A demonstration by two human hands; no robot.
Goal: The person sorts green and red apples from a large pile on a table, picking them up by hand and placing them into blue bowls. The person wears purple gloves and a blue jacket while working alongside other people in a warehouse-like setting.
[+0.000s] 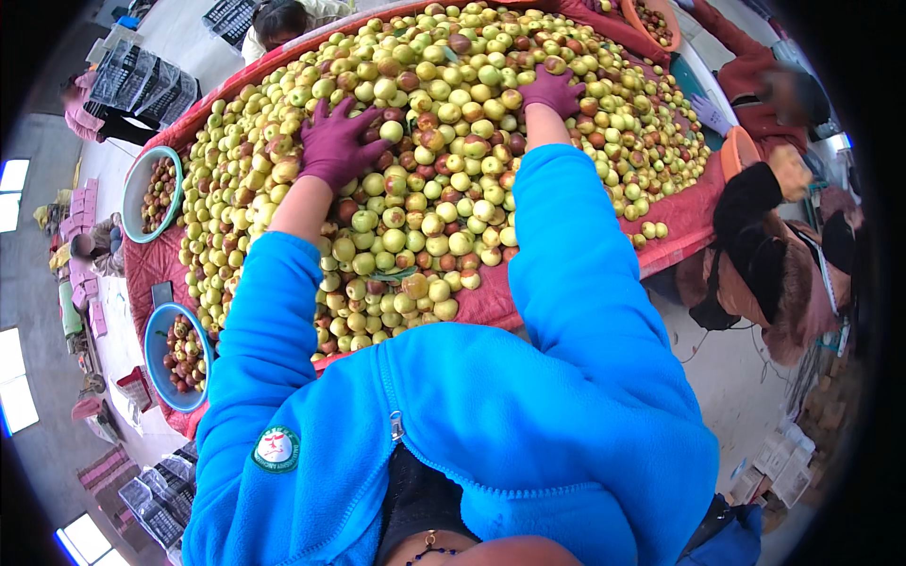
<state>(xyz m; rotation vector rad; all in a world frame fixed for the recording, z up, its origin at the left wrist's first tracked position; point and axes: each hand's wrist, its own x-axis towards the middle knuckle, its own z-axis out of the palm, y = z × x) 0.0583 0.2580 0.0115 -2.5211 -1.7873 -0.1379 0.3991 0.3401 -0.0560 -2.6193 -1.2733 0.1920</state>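
A broad heap of green-yellow and reddish-brown jujubes [425, 191] covers the table in front of me. My left hand [342, 146], in a maroon glove, lies palm down on the heap with its fingers spread. Just beside its thumb is a pale green jujube [391, 131]. Farther out on the right, my right hand [552, 93], gloved in the same maroon, presses on the fruit with its fingers apart. At its fingertips sits a reddish jujube [555, 65]. What lies under both palms is hidden.
A red quilted cloth [672, 219] lines the raised table edge. Left stand a pale green basin [127, 201] and a blue basin [150, 357], both holding jujubes, with a phone-like dark object [162, 293] between. Co-workers stand right; one gloved hand [710, 114] nears an orange basin [737, 152].
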